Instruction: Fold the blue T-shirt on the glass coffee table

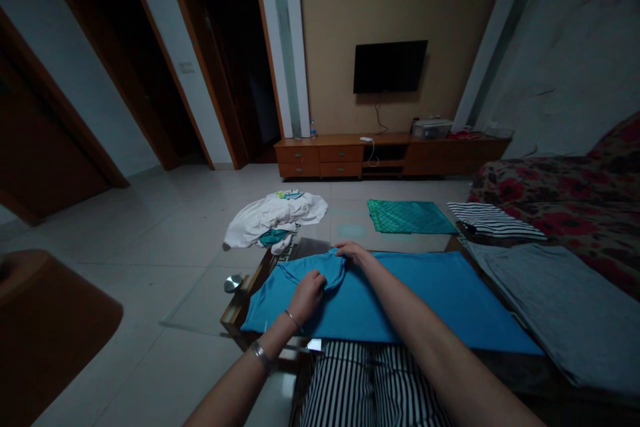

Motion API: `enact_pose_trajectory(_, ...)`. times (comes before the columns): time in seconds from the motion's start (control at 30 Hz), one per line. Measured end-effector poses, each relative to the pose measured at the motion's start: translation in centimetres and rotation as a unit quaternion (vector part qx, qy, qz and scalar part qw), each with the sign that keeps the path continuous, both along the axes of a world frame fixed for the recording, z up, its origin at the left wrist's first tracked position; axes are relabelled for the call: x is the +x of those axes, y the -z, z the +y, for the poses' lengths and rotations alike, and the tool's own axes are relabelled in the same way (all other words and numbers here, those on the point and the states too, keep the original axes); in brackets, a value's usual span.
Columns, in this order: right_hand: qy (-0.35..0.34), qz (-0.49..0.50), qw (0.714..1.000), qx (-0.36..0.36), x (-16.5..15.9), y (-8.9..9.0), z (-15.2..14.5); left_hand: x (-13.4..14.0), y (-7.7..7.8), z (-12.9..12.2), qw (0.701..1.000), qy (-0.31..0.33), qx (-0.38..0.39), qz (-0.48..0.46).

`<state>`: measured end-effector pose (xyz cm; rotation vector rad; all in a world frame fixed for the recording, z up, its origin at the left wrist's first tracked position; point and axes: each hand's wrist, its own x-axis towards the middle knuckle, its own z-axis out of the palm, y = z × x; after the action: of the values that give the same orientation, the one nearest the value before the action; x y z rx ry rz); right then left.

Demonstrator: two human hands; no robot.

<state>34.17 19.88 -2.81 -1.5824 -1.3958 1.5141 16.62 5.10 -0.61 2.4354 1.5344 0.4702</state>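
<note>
Much of the table frame (233,317) is hidden under a blue garment (445,300), which is spread across the lower centre of the frame, its middle crossed by the right forearm. At the lower left, a brown rounded object (55,327) is cut off by the frame edge and cannot be identified; at the right, a grey cloth (565,300) is cut off likewise. The interiors of the doorways at upper left are lost in darkness, and the folds of the white clothes (270,217), left of centre, are hard to separate.

The left hand (309,293) is reached in from the bottom left, knuckles up, its fingers curled closed on a bunched fold of the garment near its left end. The right hand (354,252) is stretched farther up the frame, wrist bent, its fingertips set against the garment's upper edge; whether cloth is pinched there cannot be told, as the thumb is hidden. The hands are held near each other but apart, with the raised fold between them
</note>
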Motion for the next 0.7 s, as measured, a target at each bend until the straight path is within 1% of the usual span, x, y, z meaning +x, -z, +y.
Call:
enact_pose_trajectory(0.13, -0.002, 0.013, 0.999, -0.041, -0.2, -0.3, 0.3, -0.9, -1.2, -0.6, 0.996, -0.008, 0.030, -0.080)
enact_pose_trajectory(0.23, -0.001, 0.009, 0.999, -0.039, -0.5, -0.6, 0.3, -1.2, -1.4, -1.3, 0.995, -0.001, 0.031, -0.090)
enact_pose_trajectory(0.33, 0.002, -0.010, 1.000, -0.019, -0.8, -0.9, 0.1, -1.1, -0.9, -1.7, 0.998, 0.011, 0.018, -0.067)
enact_pose_trajectory(0.47, -0.013, -0.039, 0.999, 0.020, -0.8, -1.0, -0.4, -0.9, 0.0, -2.0, 0.999, 0.023, 0.005, -0.049)
enact_pose_trajectory(0.7, -0.059, -0.117, 0.987, 0.091, -0.4, -0.6, -0.1, -1.0, 0.3, -2.4, 0.999, 0.031, -0.028, -0.009)
